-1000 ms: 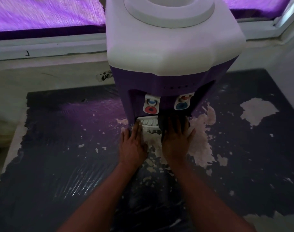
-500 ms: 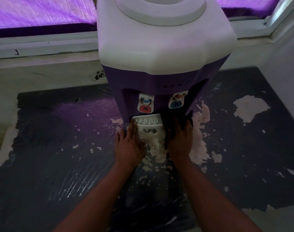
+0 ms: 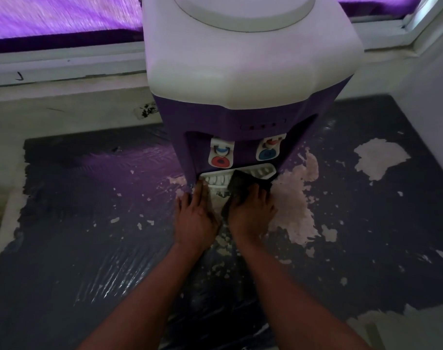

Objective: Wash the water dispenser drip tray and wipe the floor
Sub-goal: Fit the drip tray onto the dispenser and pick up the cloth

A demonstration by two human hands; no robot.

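A purple and white water dispenser (image 3: 240, 84) stands on the floor. Its white slatted drip tray (image 3: 262, 171) sits at the base, under the red and blue taps. My left hand (image 3: 195, 218) lies with straight fingers touching the tray's left end. My right hand (image 3: 252, 212) lies flat on a dark cloth (image 3: 238, 181) and presses it against the tray's middle. The cloth hides the centre of the tray. Whether the tray is seated in its slot I cannot tell.
The dark floor covering (image 3: 89, 223) is worn, with pale peeled patches (image 3: 291, 205) beside the dispenser and further right (image 3: 379, 157). A pale ledge and window frame (image 3: 64, 72) run behind the dispenser. A wall (image 3: 437, 97) closes the right side.
My right hand and the dark cloth have shifted left to the tray's middle, so the tray's right end now shows. My left hand stays at the tray's left end.
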